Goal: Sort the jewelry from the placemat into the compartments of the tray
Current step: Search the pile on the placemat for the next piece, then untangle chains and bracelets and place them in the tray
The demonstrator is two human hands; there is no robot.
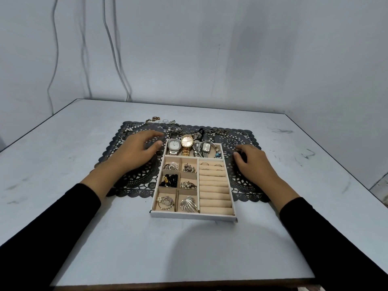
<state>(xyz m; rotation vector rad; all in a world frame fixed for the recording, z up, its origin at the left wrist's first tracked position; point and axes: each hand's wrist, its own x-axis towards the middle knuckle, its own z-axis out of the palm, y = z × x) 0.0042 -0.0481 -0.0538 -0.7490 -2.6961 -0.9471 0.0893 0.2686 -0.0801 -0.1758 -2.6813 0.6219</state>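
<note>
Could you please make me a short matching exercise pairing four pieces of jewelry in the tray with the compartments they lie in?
Things: 1 gold watch; 2 black beads; 3 silver fan brooch; 4 thin rings.
Places: A nearest row of small compartments; B long far compartment; C padded rolls on the right; D middle row, left small compartment.
Pairs: 1-B, 2-D, 3-A, 4-C.

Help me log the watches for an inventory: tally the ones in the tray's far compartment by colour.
Silver: 3, the square-faced watch, the small round watch and the rectangular watch
Gold: 1, the gold watch
Total: 4, side by side in the far compartment of the tray
</note>
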